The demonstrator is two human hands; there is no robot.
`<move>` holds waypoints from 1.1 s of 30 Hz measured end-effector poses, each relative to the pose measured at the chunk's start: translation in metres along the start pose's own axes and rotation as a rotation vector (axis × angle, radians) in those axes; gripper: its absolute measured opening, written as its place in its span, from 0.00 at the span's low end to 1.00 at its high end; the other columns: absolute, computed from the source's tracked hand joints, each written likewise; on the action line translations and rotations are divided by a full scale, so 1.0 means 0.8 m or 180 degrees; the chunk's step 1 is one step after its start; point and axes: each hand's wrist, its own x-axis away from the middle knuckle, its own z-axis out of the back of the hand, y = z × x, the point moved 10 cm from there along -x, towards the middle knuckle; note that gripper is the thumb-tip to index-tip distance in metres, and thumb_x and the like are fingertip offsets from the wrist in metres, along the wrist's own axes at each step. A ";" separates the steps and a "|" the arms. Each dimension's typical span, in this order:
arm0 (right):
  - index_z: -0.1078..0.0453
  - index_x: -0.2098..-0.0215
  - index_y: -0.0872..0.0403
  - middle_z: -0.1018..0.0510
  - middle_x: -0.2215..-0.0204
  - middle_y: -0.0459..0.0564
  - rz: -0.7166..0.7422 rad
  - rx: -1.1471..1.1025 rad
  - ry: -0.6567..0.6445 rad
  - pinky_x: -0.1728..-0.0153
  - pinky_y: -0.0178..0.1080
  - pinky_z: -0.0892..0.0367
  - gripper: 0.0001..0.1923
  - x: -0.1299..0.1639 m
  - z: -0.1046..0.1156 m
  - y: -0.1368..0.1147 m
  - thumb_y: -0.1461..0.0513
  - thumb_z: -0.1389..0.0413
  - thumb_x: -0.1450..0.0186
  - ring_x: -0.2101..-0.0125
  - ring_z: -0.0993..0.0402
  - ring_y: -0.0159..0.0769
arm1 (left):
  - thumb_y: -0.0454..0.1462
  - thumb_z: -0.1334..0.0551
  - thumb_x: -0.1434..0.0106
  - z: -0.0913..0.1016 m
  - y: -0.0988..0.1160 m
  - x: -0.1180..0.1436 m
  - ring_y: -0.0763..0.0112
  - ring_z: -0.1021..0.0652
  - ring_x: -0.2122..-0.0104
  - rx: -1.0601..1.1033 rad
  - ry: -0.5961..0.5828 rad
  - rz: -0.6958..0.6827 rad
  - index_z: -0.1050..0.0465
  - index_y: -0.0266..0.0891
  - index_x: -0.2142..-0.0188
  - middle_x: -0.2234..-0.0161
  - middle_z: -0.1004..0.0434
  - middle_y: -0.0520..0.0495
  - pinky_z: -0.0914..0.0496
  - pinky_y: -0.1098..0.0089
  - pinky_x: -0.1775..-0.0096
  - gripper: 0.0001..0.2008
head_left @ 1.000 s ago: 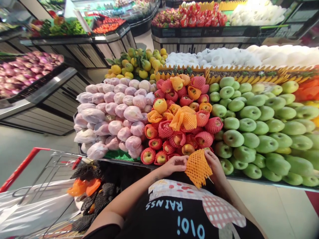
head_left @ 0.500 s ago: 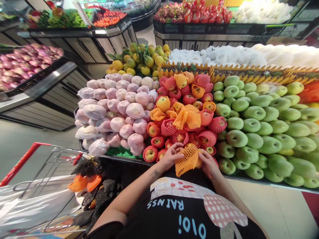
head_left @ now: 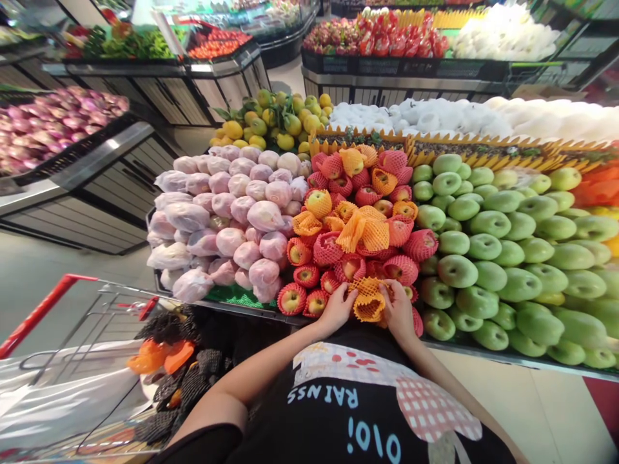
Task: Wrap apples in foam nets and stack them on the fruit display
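Head view: my left hand [head_left: 337, 309] and right hand [head_left: 399, 311] each pinch a side of the orange net [head_left: 368, 299], fingers closed on its edges, apparently stretching it over an apple at the front of the red pile [head_left: 360, 225].

Fruit stand [head_left: 227, 308] heaped with netted apples [head_left: 338, 258]

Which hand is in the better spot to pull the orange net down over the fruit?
Probably neither alone. The left hand and the right hand both grip the orange net, one on each side. If one must lead, the right seems slightly better placed, with its fingers reaching further up the net's top edge.
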 end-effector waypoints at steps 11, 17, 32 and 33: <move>0.35 0.57 0.46 0.21 0.53 0.51 0.0107 -0.0748 0.0002 0.49 0.45 0.30 0.16 0.021 -0.002 -0.027 0.44 0.49 0.30 0.53 0.24 0.41 | 0.53 0.26 0.47 -0.014 0.027 0.024 0.69 0.25 0.64 0.1302 -0.0423 0.0247 0.27 0.37 0.64 0.65 0.24 0.50 0.31 0.69 0.58 0.23; 0.35 0.62 0.46 0.23 0.65 0.44 -0.0553 -0.1571 -0.0040 0.65 0.39 0.27 0.19 0.036 -0.006 -0.019 0.44 0.38 0.38 0.67 0.25 0.37 | 0.50 0.26 0.46 -0.041 0.022 0.035 0.72 0.25 0.65 0.2145 -0.0927 0.0656 0.28 0.38 0.64 0.66 0.26 0.51 0.32 0.70 0.58 0.21; 0.24 0.63 0.49 0.21 0.66 0.48 -0.0026 -0.0350 -0.0550 0.60 0.42 0.32 0.20 0.025 -0.005 -0.012 0.44 0.46 0.31 0.64 0.26 0.41 | 0.56 0.30 0.44 -0.061 -0.021 0.036 0.58 0.19 0.56 0.2248 -0.1316 0.1277 0.24 0.38 0.54 0.58 0.18 0.42 0.27 0.64 0.58 0.28; 0.24 0.58 0.49 0.20 0.63 0.49 0.0175 -0.0176 -0.0426 0.57 0.44 0.31 0.21 0.026 0.003 -0.022 0.44 0.50 0.29 0.62 0.26 0.43 | 0.56 0.31 0.43 -0.062 -0.021 0.035 0.57 0.20 0.54 0.2296 -0.1286 0.1264 0.24 0.38 0.55 0.57 0.18 0.42 0.27 0.63 0.55 0.27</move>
